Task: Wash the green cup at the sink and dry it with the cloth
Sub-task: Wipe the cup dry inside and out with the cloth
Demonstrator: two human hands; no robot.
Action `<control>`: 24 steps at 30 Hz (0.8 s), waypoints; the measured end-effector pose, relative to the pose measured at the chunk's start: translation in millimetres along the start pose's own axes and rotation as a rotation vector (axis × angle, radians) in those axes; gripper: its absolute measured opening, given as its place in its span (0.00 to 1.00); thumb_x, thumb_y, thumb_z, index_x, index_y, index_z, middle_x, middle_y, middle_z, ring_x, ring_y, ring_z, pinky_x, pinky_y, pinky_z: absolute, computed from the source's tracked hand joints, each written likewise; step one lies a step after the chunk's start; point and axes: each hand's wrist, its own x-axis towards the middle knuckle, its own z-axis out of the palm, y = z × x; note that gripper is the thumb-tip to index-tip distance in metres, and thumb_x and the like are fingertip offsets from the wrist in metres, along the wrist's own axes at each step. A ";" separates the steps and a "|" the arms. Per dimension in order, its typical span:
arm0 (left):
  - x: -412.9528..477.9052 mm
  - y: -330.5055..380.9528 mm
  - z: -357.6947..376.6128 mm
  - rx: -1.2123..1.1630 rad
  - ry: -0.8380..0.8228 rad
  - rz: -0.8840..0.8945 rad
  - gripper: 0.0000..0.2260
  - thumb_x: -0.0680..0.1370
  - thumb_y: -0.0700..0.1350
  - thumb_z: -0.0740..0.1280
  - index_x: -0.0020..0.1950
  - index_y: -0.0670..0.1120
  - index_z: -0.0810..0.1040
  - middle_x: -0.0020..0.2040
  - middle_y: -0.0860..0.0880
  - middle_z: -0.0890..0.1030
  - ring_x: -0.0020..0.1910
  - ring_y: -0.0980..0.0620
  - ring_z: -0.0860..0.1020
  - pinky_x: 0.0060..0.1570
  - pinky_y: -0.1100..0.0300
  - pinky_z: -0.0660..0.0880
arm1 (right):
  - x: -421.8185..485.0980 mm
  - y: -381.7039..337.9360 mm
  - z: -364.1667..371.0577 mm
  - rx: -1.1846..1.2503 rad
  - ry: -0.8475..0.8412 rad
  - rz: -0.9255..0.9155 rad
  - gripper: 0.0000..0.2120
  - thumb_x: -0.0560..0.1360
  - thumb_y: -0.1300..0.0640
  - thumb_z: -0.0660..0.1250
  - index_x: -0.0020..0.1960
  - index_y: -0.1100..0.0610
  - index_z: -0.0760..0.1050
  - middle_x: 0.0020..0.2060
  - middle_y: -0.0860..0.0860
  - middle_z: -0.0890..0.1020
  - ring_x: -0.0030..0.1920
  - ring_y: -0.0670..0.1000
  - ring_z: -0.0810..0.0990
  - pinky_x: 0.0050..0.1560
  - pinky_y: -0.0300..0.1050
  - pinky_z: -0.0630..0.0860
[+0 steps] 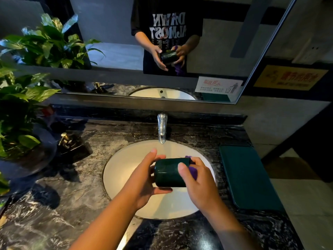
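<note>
The glossy dark green cup [169, 173] lies sideways over the white oval sink basin [117, 168], left hand [144, 179] gripping its base end, right hand [197, 179] bunching a purple cloth [193, 171] at its mouth. The mirror [115, 51] shows reversed lettering on a black T-shirt [168, 42], "DAWN ALMOST"; a green tray [250, 177] lines the right edge of the black marble counter [72, 195].

In the mirror [216, 42], the person's black T-shirt [168, 44] showed "DAWN" over "ALMOST", reversed; the yellow sign [290, 77] and white card [219, 85] were too blurred to read.
</note>
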 end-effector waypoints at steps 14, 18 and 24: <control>6.4 -5.6 15.3 0.335 0.383 0.401 0.12 0.81 0.53 0.66 0.44 0.47 0.79 0.43 0.43 0.83 0.41 0.44 0.83 0.29 0.55 0.77 | 5.1 6.7 20.1 0.357 -0.223 0.246 0.30 0.68 0.30 0.68 0.62 0.46 0.75 0.51 0.53 0.85 0.40 0.45 0.87 0.34 0.37 0.79; 3.2 -13.7 11.2 0.519 0.445 0.557 0.07 0.80 0.52 0.67 0.44 0.51 0.78 0.41 0.52 0.82 0.41 0.55 0.80 0.40 0.53 0.78 | 3.2 7.7 26.4 0.486 -0.187 0.445 0.39 0.58 0.25 0.74 0.58 0.51 0.81 0.44 0.50 0.89 0.48 0.51 0.88 0.47 0.45 0.84; -1.5 -23.9 1.8 0.860 0.373 0.928 0.12 0.76 0.59 0.63 0.49 0.52 0.77 0.45 0.56 0.78 0.44 0.58 0.78 0.42 0.57 0.77 | -0.5 5.8 21.4 0.854 -0.198 0.623 0.30 0.71 0.43 0.73 0.65 0.62 0.81 0.61 0.65 0.83 0.63 0.64 0.82 0.67 0.61 0.78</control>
